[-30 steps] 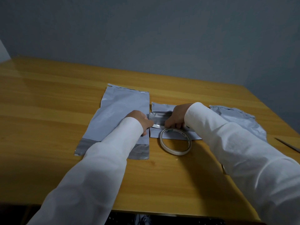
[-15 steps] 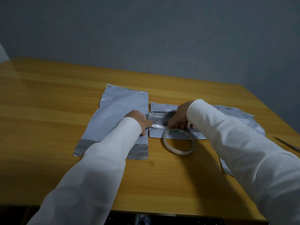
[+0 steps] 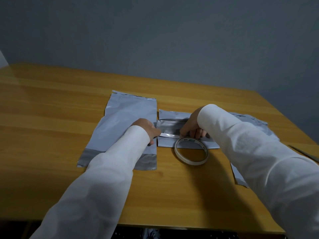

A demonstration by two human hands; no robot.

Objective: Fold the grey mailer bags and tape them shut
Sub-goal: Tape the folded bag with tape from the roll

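A folded grey mailer bag (image 3: 170, 125) lies in the middle of the table. A white strip of tape (image 3: 170, 135) stretches across its fold. My left hand (image 3: 148, 129) pinches the strip's left end at the bag's left edge. My right hand (image 3: 191, 127) holds the tape roll (image 3: 190, 151) at its far rim, where the strip leaves it. The roll rests against the bag's near edge. An unfolded grey mailer bag (image 3: 127, 125) lies flat on the left, partly under my left arm. Another grey mailer bag (image 3: 253, 125) lies on the right, mostly hidden by my right arm.
The wooden table (image 3: 51, 118) has its near edge just below my arms and a grey wall behind its far edge. A thin dark metal tool (image 3: 305, 152) lies at the right edge of the table.
My right hand has drawn the tape roll a little to the right, lengthening the strip over the fold. My left hand has kept its hold on the strip's end.
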